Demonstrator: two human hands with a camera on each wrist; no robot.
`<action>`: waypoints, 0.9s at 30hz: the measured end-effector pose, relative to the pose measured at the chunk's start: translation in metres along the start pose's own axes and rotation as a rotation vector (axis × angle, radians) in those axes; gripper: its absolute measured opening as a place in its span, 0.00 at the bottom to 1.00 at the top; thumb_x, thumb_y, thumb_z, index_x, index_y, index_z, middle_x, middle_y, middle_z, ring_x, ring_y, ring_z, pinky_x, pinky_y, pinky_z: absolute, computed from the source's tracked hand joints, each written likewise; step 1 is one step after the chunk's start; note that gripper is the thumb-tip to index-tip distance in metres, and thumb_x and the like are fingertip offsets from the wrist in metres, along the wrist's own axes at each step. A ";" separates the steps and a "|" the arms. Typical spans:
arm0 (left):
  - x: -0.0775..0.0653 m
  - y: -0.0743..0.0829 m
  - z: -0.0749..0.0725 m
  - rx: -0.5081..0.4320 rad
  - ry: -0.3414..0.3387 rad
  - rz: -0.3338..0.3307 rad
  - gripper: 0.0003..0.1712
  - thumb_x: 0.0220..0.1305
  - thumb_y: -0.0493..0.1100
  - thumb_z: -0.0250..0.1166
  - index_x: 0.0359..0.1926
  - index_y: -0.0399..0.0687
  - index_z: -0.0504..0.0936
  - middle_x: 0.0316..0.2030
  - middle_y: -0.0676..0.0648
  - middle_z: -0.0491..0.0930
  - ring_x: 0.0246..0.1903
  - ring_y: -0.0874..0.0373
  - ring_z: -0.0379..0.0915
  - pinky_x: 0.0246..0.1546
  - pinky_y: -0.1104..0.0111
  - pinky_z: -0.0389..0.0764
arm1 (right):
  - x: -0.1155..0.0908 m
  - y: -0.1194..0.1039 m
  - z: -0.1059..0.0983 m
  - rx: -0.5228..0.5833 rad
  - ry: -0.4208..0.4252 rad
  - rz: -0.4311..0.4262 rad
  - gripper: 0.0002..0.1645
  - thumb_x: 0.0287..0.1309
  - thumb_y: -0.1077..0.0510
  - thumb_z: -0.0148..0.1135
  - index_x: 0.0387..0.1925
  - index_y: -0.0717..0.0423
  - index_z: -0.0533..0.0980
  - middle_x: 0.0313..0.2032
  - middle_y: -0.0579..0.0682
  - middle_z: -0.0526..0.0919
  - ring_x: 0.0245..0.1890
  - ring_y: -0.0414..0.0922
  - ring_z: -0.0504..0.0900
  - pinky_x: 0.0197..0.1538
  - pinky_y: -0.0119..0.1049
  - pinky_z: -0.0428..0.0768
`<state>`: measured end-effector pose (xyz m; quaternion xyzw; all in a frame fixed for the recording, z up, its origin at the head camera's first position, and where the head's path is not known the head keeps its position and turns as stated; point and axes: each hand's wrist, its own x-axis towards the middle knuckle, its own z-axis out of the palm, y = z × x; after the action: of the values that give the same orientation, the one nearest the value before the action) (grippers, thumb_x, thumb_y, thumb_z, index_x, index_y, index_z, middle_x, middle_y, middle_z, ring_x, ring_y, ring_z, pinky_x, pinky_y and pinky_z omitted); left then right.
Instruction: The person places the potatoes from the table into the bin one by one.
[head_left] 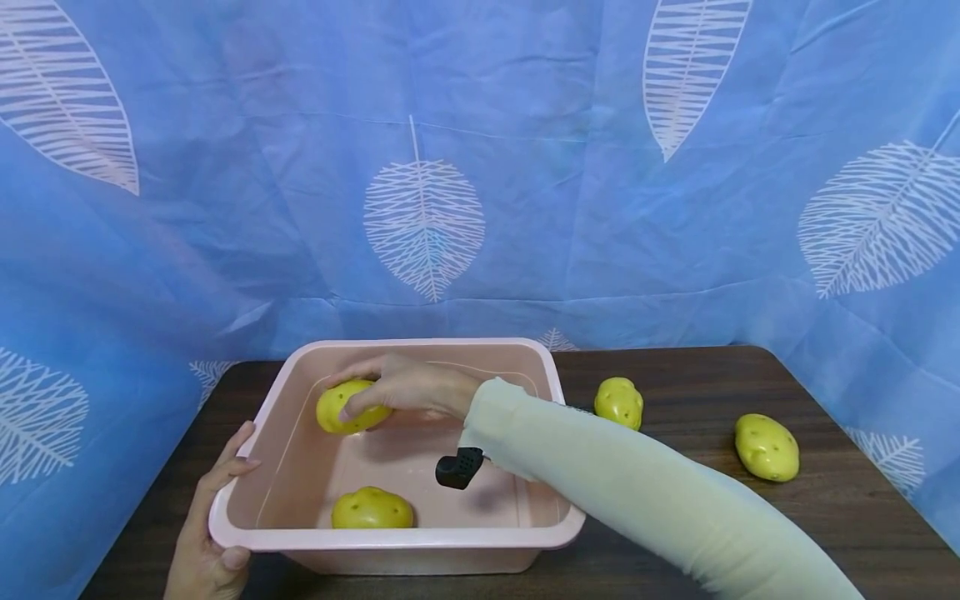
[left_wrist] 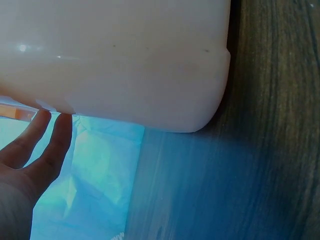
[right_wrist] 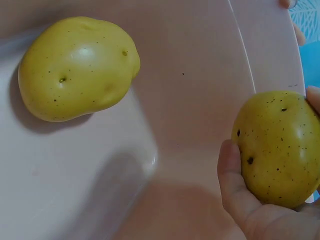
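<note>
A pink plastic basin [head_left: 420, 539] stands on the table. My right hand [head_left: 408, 385] reaches into it and grips a yellow potato [head_left: 337, 408] between thumb and fingers, near the basin's left wall. In the right wrist view this potato [right_wrist: 277, 150] shows dark specks, held beside the wall. A second potato [head_left: 372, 508] lies on the basin floor by the front wall. At the front left corner my left hand [head_left: 206, 508] holds the basin, fingers over the left rim and thumb by the front. Two fingers of the left hand [left_wrist: 37, 160] touch the basin in the left wrist view.
Right of the basin, one potato [head_left: 618, 403] lies on the dark wooden table [head_left: 690, 383], partly behind the sleeved right forearm [head_left: 622, 467]. Another potato [head_left: 767, 447] lies farther right. A blue leaf-patterned cloth [head_left: 525, 208] hangs behind the table.
</note>
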<state>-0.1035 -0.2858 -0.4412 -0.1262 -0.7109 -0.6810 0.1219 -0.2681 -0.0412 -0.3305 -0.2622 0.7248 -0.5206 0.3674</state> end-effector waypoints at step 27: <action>0.003 -0.022 -0.005 -0.092 -0.090 0.250 0.38 0.76 0.47 0.63 0.74 0.31 0.57 0.84 0.42 0.40 0.80 0.49 0.42 0.68 0.77 0.63 | -0.009 -0.004 0.009 -0.113 0.078 0.079 0.35 0.61 0.55 0.71 0.70 0.41 0.76 0.70 0.48 0.76 0.69 0.50 0.74 0.74 0.53 0.70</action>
<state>-0.1142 -0.2921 -0.4600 -0.2498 -0.6625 -0.6860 0.1679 -0.2554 -0.0403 -0.3257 -0.2334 0.7764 -0.4739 0.3438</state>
